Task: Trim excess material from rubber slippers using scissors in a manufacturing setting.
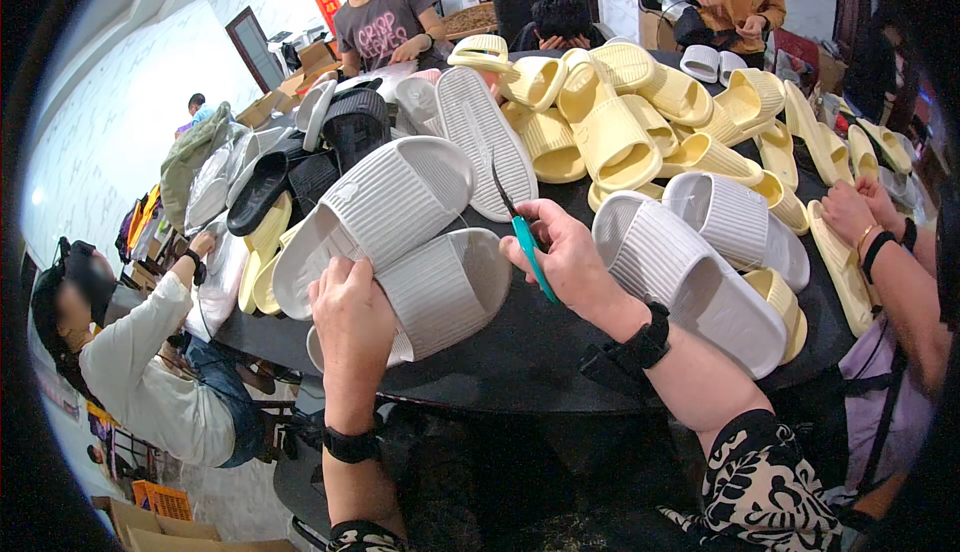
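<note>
My left hand (350,314) grips the near edge of a pair of white ribbed slide sandals (400,214) stacked soles up on the black table (520,352). My right hand (562,250) is closed on small teal-handled snips (522,230), whose dark blades point up toward the sandals. A thin thread seems to run from the sandals toward the snips. A black strap circles each of my wrists.
Another white pair (700,252) lies just right of my right hand. Several yellow slides (620,117) are heaped at the far side, black and white ones (320,142) at far left. Other people sit around the table; one person's hands (858,210) work at right.
</note>
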